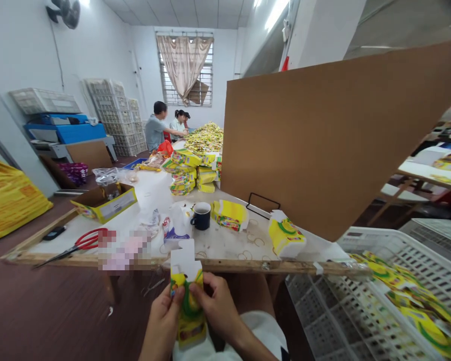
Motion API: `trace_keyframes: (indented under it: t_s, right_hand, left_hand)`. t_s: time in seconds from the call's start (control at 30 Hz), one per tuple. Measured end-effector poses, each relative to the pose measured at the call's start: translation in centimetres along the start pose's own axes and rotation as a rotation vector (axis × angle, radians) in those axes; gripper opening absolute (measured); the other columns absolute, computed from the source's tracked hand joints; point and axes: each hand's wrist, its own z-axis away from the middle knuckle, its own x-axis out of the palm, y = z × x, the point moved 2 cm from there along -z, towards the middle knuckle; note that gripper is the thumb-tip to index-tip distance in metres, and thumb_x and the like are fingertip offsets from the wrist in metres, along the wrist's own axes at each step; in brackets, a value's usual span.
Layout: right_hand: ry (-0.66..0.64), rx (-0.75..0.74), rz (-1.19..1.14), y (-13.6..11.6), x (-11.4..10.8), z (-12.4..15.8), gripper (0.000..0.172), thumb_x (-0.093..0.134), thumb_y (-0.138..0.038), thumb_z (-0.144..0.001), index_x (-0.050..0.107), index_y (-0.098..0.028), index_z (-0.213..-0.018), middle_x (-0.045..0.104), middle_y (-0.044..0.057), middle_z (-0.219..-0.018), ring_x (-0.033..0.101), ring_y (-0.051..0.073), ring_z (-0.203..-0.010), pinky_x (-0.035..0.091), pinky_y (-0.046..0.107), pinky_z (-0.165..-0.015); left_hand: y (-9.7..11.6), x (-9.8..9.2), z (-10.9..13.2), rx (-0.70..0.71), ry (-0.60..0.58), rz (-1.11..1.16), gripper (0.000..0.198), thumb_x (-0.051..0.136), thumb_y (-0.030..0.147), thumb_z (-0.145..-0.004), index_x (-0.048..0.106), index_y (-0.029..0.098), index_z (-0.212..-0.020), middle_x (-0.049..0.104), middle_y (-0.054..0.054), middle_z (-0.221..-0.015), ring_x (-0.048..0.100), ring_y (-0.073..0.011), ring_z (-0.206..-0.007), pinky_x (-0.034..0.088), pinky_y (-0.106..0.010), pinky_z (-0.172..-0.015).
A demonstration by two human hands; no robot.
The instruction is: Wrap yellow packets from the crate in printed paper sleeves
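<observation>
Between my two hands, in front of the table edge and above my lap, is a yellow and green printed carton (190, 321) with its white top flap standing up. My left hand (164, 316) grips its left side, thumb on the front face. From the right, my right hand (220, 306) holds it too, thumb pressed near the upper front. Fingers behind the carton are partly hidden. On the table beyond lie a yellow bundle of cartons (230, 214) and another bundle (285, 234) near the right edge. A dark mug (202, 216) stands beside the first bundle.
Red-handled scissors (93, 239) lie at the table's left, near an open yellow box (110, 203). A large cardboard sheet (323, 135) stands along the right. A white crate (406, 245) holds yellow cartons. Stacked bundles (183, 181) and co-workers (157, 128) are farther back.
</observation>
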Motion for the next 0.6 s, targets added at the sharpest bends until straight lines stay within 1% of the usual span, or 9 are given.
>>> trace_keyframes:
  t_s: [0.07, 0.1, 0.17, 0.2, 0.27, 0.37, 0.43, 0.5, 0.6]
  right_hand:
    - [0.076, 0.004, 0.070, -0.7, -0.7, 0.1, 0.029, 0.060, -0.043, -0.082, 0.072, -0.016, -0.079, 0.067, 0.005, -0.079, 0.059, 0.021, -0.080, 0.048, 0.032, -0.077]
    - [0.083, 0.012, 0.063, -1.0, -1.1, 0.1, 0.027, 0.061, -0.041, -0.082, 0.071, -0.016, -0.079, 0.068, 0.006, -0.081, 0.059, 0.021, -0.082, 0.047, 0.031, -0.078]
    - [0.074, 0.020, -0.005, -1.3, -1.7, 0.3, 0.023, 0.062, -0.037, -0.082, 0.069, -0.017, -0.090, 0.068, 0.005, -0.087, 0.060, 0.021, -0.086, 0.047, 0.031, -0.079]
    - [0.065, 0.025, -0.068, -1.4, -2.0, 0.5, 0.026, 0.062, -0.037, -0.082, 0.066, -0.019, -0.100, 0.068, 0.005, -0.090, 0.061, 0.021, -0.086, 0.047, 0.030, -0.079]
    - [0.047, 0.015, -0.179, -1.6, -2.6, 1.1, 0.038, 0.063, -0.036, -0.082, 0.055, -0.022, -0.117, 0.068, 0.005, -0.095, 0.062, 0.020, -0.086, 0.047, 0.030, -0.077]
    - [-0.003, -0.016, -0.222, -2.0, -3.7, 2.1, 0.045, 0.064, -0.036, -0.082, 0.048, -0.025, -0.123, 0.065, 0.005, -0.097, 0.061, 0.019, -0.086, 0.046, 0.030, -0.077]
    - [-0.077, 0.005, -0.216, -2.4, -4.4, 2.5, 0.044, 0.063, -0.036, -0.083, 0.048, -0.025, -0.122, 0.065, 0.005, -0.095, 0.060, 0.018, -0.086, 0.045, 0.029, -0.076]
    - [-0.146, 0.055, -0.209, -2.7, -5.1, 2.6, 0.038, 0.062, -0.038, -0.084, 0.049, -0.024, -0.116, 0.064, 0.002, -0.087, 0.058, 0.016, -0.079, 0.043, 0.026, -0.069]
    - [-0.185, 0.072, -0.128, -3.1, -5.8, 2.3, 0.023, 0.060, -0.040, -0.084, 0.055, -0.020, -0.094, 0.058, -0.001, -0.076, 0.050, 0.012, -0.068, 0.038, 0.023, -0.063]
  left_hand:
    - [0.2, 0.4, 0.2, 0.076, -0.010, -0.078, 0.050, 0.073, 0.047, -0.072, 0.052, 0.017, -0.107, 0.072, -0.011, -0.104, 0.068, -0.0291, -0.096, 0.057, -0.033, -0.072]
    - [0.4, 0.6, 0.4, 0.114, 0.003, -0.111, 0.052, 0.073, 0.045, -0.073, 0.049, 0.019, -0.110, 0.071, -0.011, -0.107, 0.068, -0.0289, -0.098, 0.056, -0.032, -0.072]
    - [0.8, 0.9, 0.7, 0.164, 0.030, -0.148, 0.056, 0.074, 0.040, -0.073, 0.041, 0.023, -0.115, 0.071, -0.009, -0.105, 0.068, -0.0281, -0.097, 0.056, -0.032, -0.071]
    - [1.1, 1.0, 0.9, 0.175, 0.025, -0.148, 0.058, 0.073, 0.039, -0.074, 0.038, 0.025, -0.118, 0.072, -0.008, -0.102, 0.068, -0.0277, -0.097, 0.056, -0.032, -0.071]
    - [1.6, 1.1, 1.2, 0.168, -0.053, -0.135, 0.061, 0.071, 0.036, -0.078, 0.031, 0.027, -0.124, 0.071, -0.009, -0.103, 0.066, -0.0268, -0.101, 0.055, -0.032, -0.075]
    - [2.2, 1.3, 1.5, 0.100, -0.247, -0.110, 0.067, 0.067, 0.037, -0.081, 0.027, 0.028, -0.133, 0.068, -0.011, -0.113, 0.065, -0.0269, -0.104, 0.053, -0.033, -0.080]
    - [2.4, 1.2, 1.6, 0.022, -0.340, -0.086, 0.066, 0.068, 0.038, -0.080, 0.029, 0.029, -0.132, 0.068, -0.011, -0.111, 0.068, -0.0268, -0.095, 0.054, -0.034, -0.074]
    - [2.2, 1.3, 1.7, -0.033, -0.407, -0.065, 0.060, 0.071, 0.036, -0.078, 0.035, 0.029, -0.125, 0.071, -0.008, -0.101, 0.070, -0.0249, -0.084, 0.054, -0.032, -0.066]
    - [1.8, 1.7, 2.1, -0.049, -0.487, -0.059, 0.047, 0.075, 0.030, -0.075, 0.040, 0.026, -0.106, 0.070, -0.003, -0.088, 0.069, -0.0190, -0.072, 0.052, -0.026, -0.060]
